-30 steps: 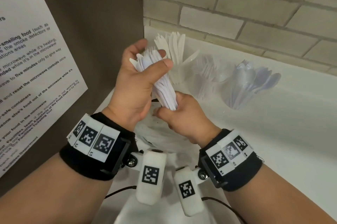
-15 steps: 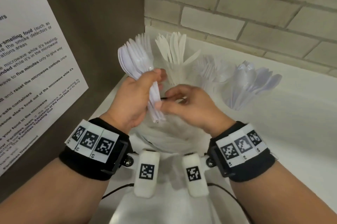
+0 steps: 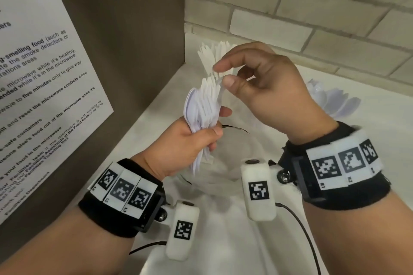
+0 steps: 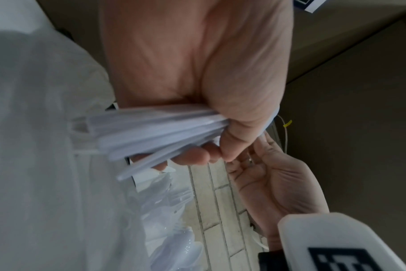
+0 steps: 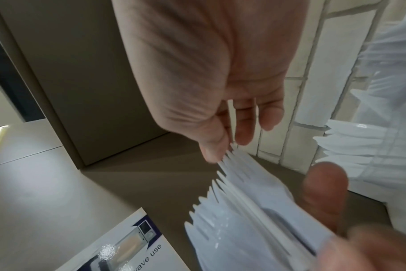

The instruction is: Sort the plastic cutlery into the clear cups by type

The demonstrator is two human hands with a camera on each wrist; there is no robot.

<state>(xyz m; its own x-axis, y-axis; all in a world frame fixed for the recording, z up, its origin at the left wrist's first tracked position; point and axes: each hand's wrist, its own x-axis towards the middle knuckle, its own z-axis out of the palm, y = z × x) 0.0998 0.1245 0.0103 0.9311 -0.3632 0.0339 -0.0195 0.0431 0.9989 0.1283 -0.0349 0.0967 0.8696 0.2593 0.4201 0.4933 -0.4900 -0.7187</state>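
Observation:
My left hand [image 3: 212, 134] grips a fanned bundle of white plastic cutlery [image 3: 203, 107] by the handles, heads up; forks and a spoon bowl show in it. My right hand [image 3: 221, 74] is above it, thumb and forefinger pinching the tines of the top fork [image 3: 218, 79]. The right wrist view shows the fork tines [image 5: 223, 165] at my thumb tip. The handles [image 4: 151, 132] stick out below my left fist. Behind stands the clear cup of knives [image 3: 210, 57], and at right the cup of spoons [image 3: 333, 100]. My right hand hides the fork cup.
A crumpled clear plastic bag [image 3: 225, 163] lies on the white counter [image 3: 357, 87] under my hands. A brown panel with a microwave notice [image 3: 44, 87] closes off the left. A brick wall [image 3: 290, 6] runs along the back.
My right hand has risen from the handle ends to the top of the bundle and now pinches a fork's tines. My left hand has lowered the bundle a little.

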